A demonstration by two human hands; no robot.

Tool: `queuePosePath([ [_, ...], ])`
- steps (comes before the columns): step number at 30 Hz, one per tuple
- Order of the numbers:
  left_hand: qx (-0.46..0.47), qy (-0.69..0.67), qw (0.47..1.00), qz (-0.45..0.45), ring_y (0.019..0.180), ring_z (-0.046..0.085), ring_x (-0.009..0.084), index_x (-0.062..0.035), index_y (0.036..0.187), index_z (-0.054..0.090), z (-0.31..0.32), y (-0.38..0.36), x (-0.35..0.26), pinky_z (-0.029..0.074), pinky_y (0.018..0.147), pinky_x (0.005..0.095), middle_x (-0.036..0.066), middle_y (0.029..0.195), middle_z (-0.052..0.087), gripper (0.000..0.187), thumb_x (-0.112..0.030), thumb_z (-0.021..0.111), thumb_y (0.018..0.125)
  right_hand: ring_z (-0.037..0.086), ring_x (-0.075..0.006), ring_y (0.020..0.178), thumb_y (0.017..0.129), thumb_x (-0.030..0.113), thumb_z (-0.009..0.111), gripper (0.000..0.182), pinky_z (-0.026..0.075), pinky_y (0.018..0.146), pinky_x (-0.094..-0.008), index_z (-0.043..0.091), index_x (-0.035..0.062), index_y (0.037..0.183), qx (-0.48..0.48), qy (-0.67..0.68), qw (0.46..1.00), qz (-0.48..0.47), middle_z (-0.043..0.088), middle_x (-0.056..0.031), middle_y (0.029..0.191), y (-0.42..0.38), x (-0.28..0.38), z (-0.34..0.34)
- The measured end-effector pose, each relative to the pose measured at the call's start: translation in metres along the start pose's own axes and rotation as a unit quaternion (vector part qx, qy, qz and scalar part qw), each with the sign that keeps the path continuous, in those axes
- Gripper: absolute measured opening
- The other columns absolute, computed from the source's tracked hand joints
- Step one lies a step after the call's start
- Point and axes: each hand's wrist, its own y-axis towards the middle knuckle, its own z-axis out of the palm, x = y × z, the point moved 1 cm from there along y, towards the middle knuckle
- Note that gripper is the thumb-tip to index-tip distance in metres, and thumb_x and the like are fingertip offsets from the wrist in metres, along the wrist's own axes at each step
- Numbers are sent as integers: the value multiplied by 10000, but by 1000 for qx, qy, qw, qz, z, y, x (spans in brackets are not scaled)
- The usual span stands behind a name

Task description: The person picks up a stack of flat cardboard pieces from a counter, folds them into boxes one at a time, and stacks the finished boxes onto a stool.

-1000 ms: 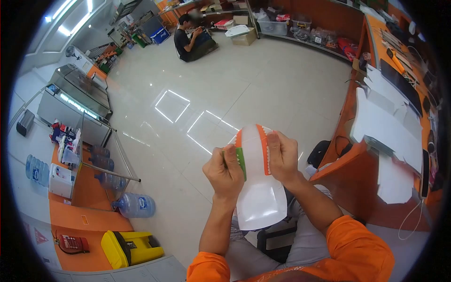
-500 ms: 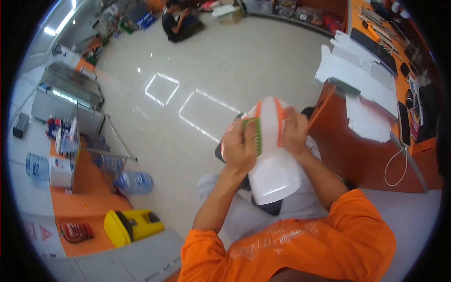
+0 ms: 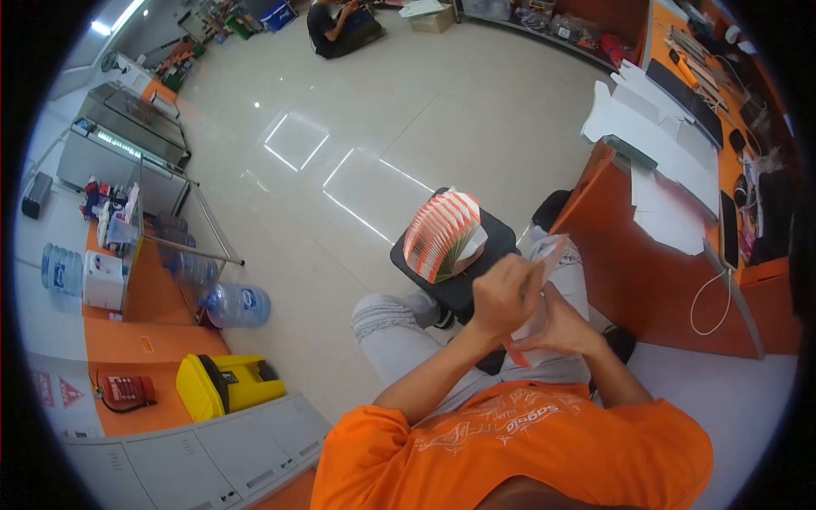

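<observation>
A fanned stack of orange, white and green printed pieces (image 3: 442, 235) rests on a black stool (image 3: 501, 240) in front of my knees. Over my lap, my left hand (image 3: 507, 293) is closed on a thin white and orange piece (image 3: 552, 255), its fingers curled near the upper part. My right hand (image 3: 561, 327) holds the same piece from below and to the right. Its lower orange corner shows under my hands. Part of the piece is hidden behind my fingers.
An orange desk (image 3: 727, 170) with white sheets (image 3: 671, 212) stands on the right. On the left are a yellow bin (image 3: 242, 387), a water bottle (image 3: 236, 306) and grey lockers (image 3: 178, 463). A person (image 3: 340, 30) sits on the floor far ahead.
The large white and orange item is no longer between my hands. My hands have moved down and closer together around a thin piece, and the fanned stack on the stool has come into view.
</observation>
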Motion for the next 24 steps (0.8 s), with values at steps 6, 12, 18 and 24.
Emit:
queuePosePath([
  [6,3,-21,999,-38,621,587,175,0,881,622,5,33,9,447,555,304,104,747,594,133,-36,751,890,489,-452,1290,605,357,887,1034,420,1086,-452,411,-34,1436,-54,-70,995,-53,445,-300,1418,55,-4,1],
  [12,-151,-73,956,-240,1295,526,359,6,1504,295,-37,-12,89,454,1069,422,235,1429,463,785,-269,753,930,378,-471,1354,607,345,848,816,329,1131,-511,581,3,1298,-56,-197,974,-93,414,-277,1453,155,-65,-41],
  [18,-126,-13,698,-705,1397,426,404,1,1587,120,-96,-59,168,378,1146,481,260,1595,241,984,-586,611,969,262,-448,1456,528,412,902,1094,172,1226,-532,475,-12,1443,-8,-276,956,-101,390,-285,1485,257,-85,-28],
  [24,82,-123,874,-463,1386,460,329,84,1516,315,-100,-42,249,350,1156,377,274,1474,466,893,-606,542,996,241,-481,1449,536,611,852,1164,151,1232,-518,485,20,1470,117,-278,927,-224,369,-303,1521,289,-99,38],
])
